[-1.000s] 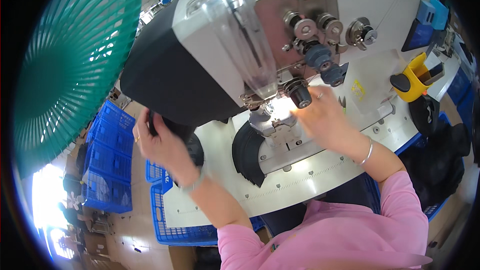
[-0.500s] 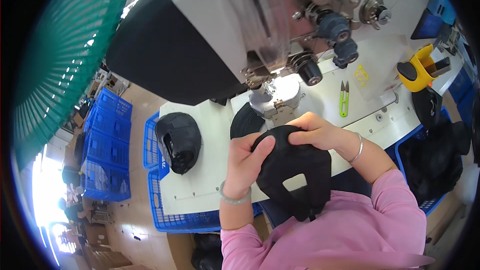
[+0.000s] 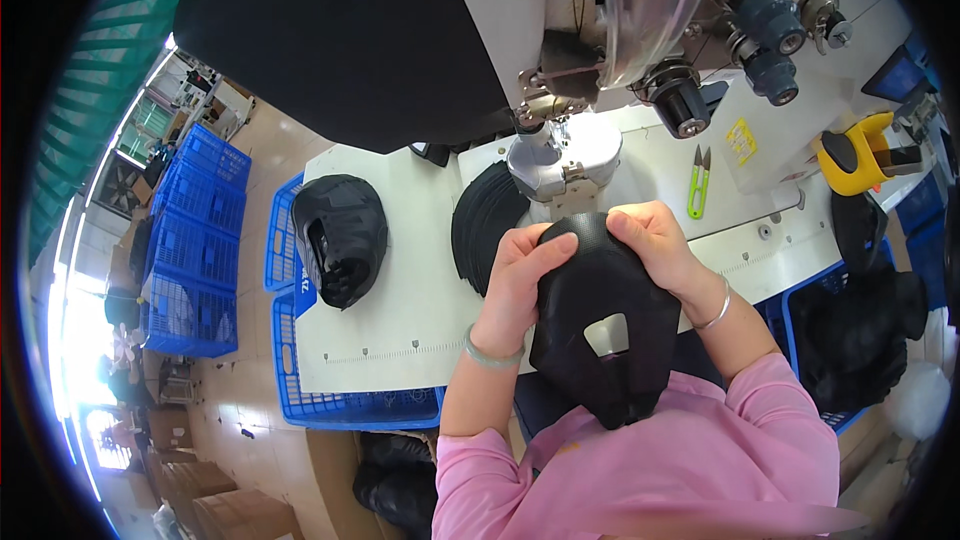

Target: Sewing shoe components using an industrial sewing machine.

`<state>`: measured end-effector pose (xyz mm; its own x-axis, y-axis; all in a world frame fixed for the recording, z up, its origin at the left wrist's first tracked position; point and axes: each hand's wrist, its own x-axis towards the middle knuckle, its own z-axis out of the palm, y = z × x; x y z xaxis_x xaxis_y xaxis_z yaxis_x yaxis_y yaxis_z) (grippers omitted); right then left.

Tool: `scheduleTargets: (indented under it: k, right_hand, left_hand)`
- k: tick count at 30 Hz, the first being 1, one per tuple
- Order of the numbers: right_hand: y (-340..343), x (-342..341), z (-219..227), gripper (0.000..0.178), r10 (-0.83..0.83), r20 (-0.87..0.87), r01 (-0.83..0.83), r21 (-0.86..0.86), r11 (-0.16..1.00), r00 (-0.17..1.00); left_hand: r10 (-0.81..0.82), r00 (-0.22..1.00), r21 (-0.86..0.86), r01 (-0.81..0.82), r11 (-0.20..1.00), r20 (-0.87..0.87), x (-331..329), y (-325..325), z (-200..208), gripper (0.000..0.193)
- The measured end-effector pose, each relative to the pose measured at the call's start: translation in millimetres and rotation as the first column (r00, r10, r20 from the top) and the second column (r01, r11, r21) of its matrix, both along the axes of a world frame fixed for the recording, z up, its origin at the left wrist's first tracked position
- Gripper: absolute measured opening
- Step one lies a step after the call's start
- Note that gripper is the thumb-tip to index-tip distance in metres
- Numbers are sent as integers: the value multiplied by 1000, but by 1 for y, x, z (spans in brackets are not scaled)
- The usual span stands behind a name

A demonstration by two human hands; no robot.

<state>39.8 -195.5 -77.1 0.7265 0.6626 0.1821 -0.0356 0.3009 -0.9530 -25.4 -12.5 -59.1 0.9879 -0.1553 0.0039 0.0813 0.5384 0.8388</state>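
Both hands hold a black shoe upper [image 3: 600,285] in front of my chest, its rounded toe toward the sewing machine and a light opening showing through its middle. My left hand [image 3: 522,275] grips the toe's left edge, thumb on top. On the opposite edge, my right hand [image 3: 658,252] has its thumb pressed on the upper, fingers curled beneath and mostly hidden. Just beyond the toe stands the post [image 3: 565,165] of the sewing machine, apart from the upper. A fanned stack of black pieces [image 3: 488,225] lies left of the post. Farther left rests another black upper [image 3: 343,240].
Green-handled thread snips [image 3: 699,185] lie right of the post. The dark machine head [image 3: 340,30] overhangs the white table [image 3: 410,310]. Blue baskets [image 3: 360,408] flank it, the right one holding black pieces [image 3: 855,325]. A yellow holder [image 3: 850,160] stands at far right.
My view has shifted, so the machine appears higher and farther right. The upper's toe now faces up more squarely between my hands, and both hands still grip it.
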Motion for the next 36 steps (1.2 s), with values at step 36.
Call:
scheduleTargets:
  k: [36]
  right_hand:
    - [4, 6, -53, 42, 202, -260, -237, -111, 965, 944]
  left_hand:
    - [538, 391, 532, -836, -131, 747, -16, 150, -30, 28]
